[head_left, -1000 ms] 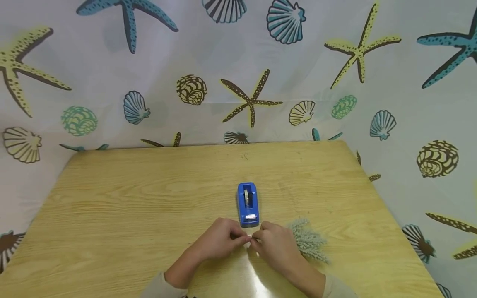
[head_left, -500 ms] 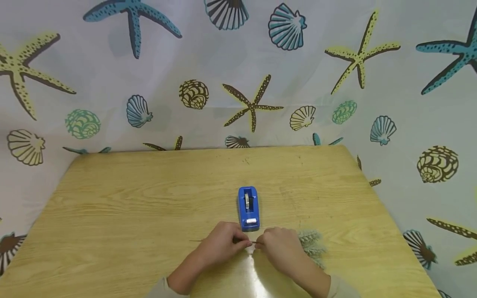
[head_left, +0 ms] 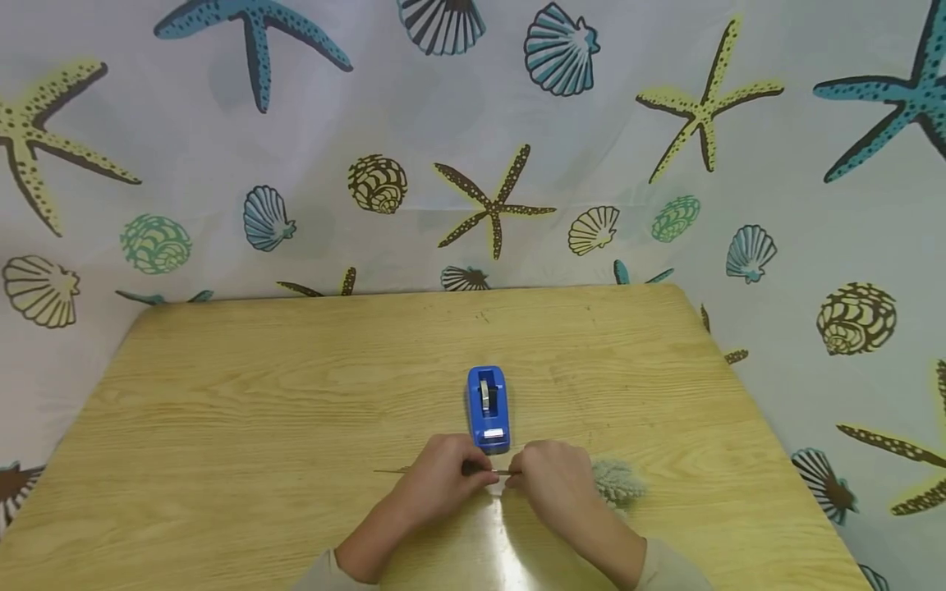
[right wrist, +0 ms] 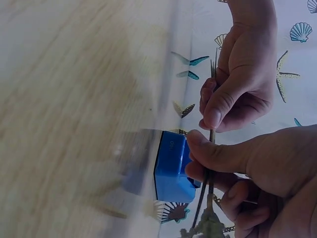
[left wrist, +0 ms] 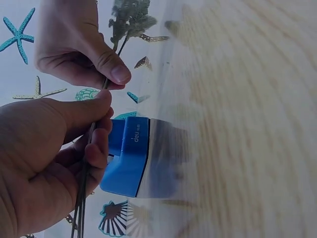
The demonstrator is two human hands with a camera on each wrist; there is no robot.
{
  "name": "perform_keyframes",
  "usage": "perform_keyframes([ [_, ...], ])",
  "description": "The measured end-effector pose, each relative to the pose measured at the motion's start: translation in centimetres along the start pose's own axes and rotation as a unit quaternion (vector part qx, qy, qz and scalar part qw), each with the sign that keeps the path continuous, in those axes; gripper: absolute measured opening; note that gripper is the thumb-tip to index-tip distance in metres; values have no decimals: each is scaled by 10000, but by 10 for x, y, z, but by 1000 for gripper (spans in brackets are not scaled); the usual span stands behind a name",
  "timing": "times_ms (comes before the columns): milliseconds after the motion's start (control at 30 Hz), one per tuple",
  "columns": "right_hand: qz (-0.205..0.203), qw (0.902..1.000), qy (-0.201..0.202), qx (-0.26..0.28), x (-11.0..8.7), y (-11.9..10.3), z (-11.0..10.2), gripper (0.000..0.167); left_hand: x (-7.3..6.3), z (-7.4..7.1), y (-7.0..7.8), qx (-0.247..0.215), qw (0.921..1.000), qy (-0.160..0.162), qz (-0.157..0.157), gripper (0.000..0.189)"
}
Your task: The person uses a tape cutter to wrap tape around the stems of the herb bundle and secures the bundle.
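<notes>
A bunch of thin dried stems [left wrist: 83, 191] with fuzzy grey-green heads [head_left: 618, 481] is held sideways by both hands. My left hand [head_left: 442, 476] pinches the stems between thumb and fingers, and their bare ends stick out to its left. Close beside it, my right hand [head_left: 557, 486] pinches the same stems nearer the heads. A short length of stem shows in the small gap between the hands. The right hand partly hides the heads in the head view. Just beyond the hands stands a blue tape dispenser [head_left: 489, 421], its cutting end towards them.
The wooden table [head_left: 296, 369] spreads around the hands. A white cloth [head_left: 414, 246] printed with starfish and shells hangs behind the table and along its sides. Light glares on the tabletop between the forearms.
The fingertips, together at first, have drawn slightly apart, so stem shows between them. The heads, spread wide before, now look more compact beside the right hand. The tape dispenser stays put.
</notes>
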State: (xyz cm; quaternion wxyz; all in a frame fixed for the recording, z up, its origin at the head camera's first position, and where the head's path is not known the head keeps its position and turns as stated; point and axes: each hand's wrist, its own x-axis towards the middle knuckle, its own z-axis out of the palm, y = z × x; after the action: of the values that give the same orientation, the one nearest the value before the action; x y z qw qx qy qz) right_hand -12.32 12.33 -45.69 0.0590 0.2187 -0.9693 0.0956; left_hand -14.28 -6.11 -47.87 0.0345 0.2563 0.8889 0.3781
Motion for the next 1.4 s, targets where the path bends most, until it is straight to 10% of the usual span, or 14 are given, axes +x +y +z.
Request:
perform_keyframes([
  [1400,257,9965,-255,752,8,9,-1,12,-1,-1,-1,170,9991,374,-122,9],
])
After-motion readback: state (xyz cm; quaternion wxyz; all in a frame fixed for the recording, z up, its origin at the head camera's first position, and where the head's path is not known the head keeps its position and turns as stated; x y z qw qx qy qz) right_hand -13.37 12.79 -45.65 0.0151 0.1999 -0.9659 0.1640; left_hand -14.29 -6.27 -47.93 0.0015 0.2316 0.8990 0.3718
